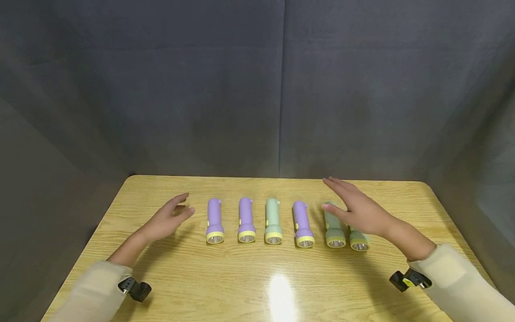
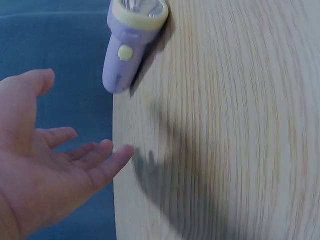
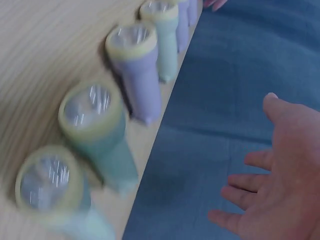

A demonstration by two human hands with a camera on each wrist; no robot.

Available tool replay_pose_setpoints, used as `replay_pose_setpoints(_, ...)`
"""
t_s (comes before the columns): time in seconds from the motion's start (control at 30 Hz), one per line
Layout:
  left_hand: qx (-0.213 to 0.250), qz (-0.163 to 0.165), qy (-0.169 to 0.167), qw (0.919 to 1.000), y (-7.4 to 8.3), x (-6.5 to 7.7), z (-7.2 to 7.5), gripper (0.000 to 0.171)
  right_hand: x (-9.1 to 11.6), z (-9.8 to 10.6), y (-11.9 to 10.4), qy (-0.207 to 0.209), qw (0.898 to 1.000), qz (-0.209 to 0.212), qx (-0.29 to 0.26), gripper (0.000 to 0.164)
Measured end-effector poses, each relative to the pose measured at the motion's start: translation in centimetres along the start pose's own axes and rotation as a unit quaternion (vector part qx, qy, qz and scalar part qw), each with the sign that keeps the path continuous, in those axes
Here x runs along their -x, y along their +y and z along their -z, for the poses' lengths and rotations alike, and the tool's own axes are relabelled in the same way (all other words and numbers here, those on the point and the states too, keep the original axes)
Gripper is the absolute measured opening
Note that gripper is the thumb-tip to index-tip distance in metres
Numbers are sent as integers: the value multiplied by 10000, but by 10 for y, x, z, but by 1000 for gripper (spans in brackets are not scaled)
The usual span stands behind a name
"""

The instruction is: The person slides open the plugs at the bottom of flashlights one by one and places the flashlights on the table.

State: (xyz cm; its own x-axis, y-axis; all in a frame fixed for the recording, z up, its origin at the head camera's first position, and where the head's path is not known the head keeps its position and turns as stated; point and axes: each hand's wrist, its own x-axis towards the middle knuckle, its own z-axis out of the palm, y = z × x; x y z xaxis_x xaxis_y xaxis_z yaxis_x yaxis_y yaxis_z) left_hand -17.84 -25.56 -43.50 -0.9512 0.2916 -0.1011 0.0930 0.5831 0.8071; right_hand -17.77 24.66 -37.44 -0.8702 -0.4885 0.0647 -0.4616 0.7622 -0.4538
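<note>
Several flashlights lie in a row across the table, their yellow-rimmed lenses toward the near side. From the left come a purple flashlight [image 1: 214, 219], a second purple flashlight [image 1: 246, 219], a green flashlight [image 1: 273, 219] and another purple flashlight [image 1: 302, 221]. At the right end are two green ones, the inner green flashlight [image 1: 334, 230] and the outer green flashlight [image 1: 358, 239], partly hidden by my right hand [image 1: 358, 208]. That hand hovers over them with fingers extended, holding nothing. My left hand [image 1: 162, 221], fingers relaxed, is left of the first purple flashlight, apart from it.
The wooden table [image 1: 225, 281] has rounded far corners and a bright glare spot near the front. A dark grey curtain [image 1: 193, 98] stands behind it and along both sides. Each sleeve carries a small black wrist camera [image 1: 138, 290].
</note>
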Motion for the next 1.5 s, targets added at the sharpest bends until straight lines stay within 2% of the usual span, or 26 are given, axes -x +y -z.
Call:
replay_pose_setpoints(0.2, 686, 473, -130, 9964, 4, -6, -13, 75, -6, -28, -20, 216, 9962, 105, -836, 60)
replay_pose_setpoints(0.37, 1033, 691, -116, 9922, 7, -12, -22, 72, -14, -48, -35, 449, 9832, 226, -1753, 50)
replay_pose_setpoints(0.57, 1511, 821, 138, 9850, 11, -16, -29, 66, -27, -67, -58, 271, 9653, 146, -2594, 47)
replay_pose_setpoints(0.73, 1798, 1049, 112, 9780, 12, -16, -34, 66, -39, -81, -78, 62, 9514, 178, -3074, 47)
replay_pose_setpoints(1.03, 2162, 1223, -32, 9687, 11, -21, -40, 69, -57, -103, -110, -173, 9348, 86, -3547, 49)
replay_pose_setpoints(1.33, 2136, 1252, -164, 9687, 12, -29, -48, 64, -77, -124, -137, -473, 9159, -448, -3960, 52)
replay_pose_setpoints(1.5, 2071, 1330, -74, 9692, 14, -32, -51, 63, -86, -134, -150, -534, 9179, -423, -3909, 54)
